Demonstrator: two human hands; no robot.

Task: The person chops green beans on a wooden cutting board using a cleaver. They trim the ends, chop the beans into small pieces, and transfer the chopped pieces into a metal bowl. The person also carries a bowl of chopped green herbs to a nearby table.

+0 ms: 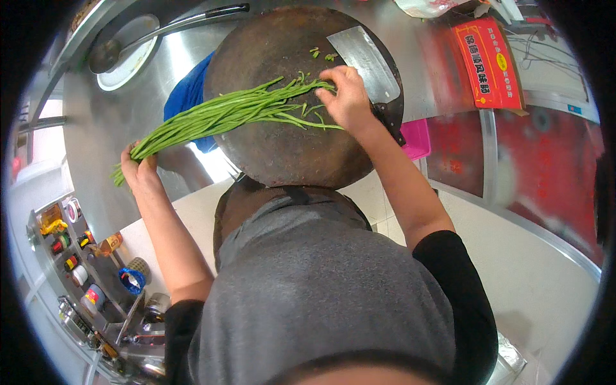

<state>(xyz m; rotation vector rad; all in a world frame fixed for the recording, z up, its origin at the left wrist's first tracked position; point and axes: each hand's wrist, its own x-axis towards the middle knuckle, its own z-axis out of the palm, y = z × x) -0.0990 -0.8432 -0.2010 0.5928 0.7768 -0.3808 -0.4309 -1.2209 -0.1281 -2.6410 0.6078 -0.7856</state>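
Note:
A bundle of long green beans [211, 115] stretches across a round chopping block [288, 163] and past its left edge. My left hand [139, 168] grips the bundle near its left end, with a few tips poking out beyond the fingers. At the other end, my right hand [349, 98] pinches some bean tips between thumb and fingers; several tips lie loose around it. A cleaver [368, 65] rests flat on the block just beyond my right hand, its dark handle [389, 122] partly hidden by my wrist. Small cut bean pieces [315, 52] lie near the blade.
A ladle [108, 54] lies over a white plate [127, 72] at the back left of the steel table [110, 130]. Blue cloth [185, 91] sits against the block. To the right are a red box [488, 65] and a pink plastic container [417, 138]. Shelves with jars [72, 262] stand left.

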